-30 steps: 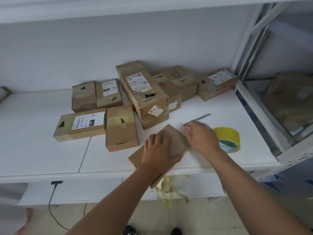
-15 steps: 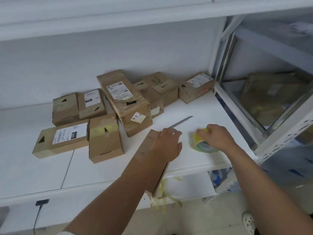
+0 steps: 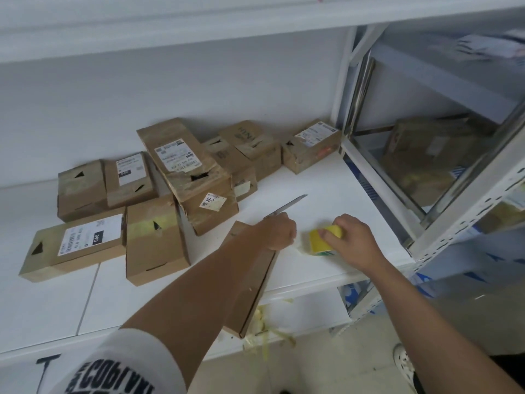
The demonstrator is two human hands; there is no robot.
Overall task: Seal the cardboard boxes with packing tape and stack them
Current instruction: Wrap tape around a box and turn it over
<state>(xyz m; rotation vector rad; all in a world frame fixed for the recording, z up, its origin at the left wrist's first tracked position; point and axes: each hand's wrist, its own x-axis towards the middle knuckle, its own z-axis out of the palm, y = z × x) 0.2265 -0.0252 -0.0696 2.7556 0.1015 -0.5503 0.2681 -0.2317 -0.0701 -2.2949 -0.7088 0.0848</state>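
Cardboard boxes, brown and small, most carrying white shipping labels, crowd the white shelf board (image 3: 335, 177) beyond and to the left of both hands. One flat brown cardboard box (image 3: 252, 282) lies under the left forearm, its near end jutting past the front edge of the shelf. The left hand (image 3: 277, 230) is curled into a loose fist at that box's far end, knuckles up; whether its fingers pinch anything cannot be told. Just right of it, the right hand (image 3: 352, 241) grips a roll of yellow packing tape (image 3: 324, 240), fingers wrapped over its top and thumb on the near side, the roll standing on its edge against the shelf. A small gap of bare shelf separates the two hands. A thin grey metal blade (image 3: 287, 206) lies flat on the shelf just beyond the left hand, pointing away and to the right. Directly past the blade sits a tall taped box with a torn top (image 3: 184, 172), leaning over a lower one. Left of the left forearm, a plain box with a yellowish tape band (image 3: 154, 243) rests beside a long labelled box (image 3: 74, 243). Far beyond the right hand, a single labelled box (image 3: 311, 145) sits against the shelf's white metal upright (image 3: 342, 109). Scraps of yellow tape (image 3: 262, 325) hang below the shelf edge, under the jutting box.
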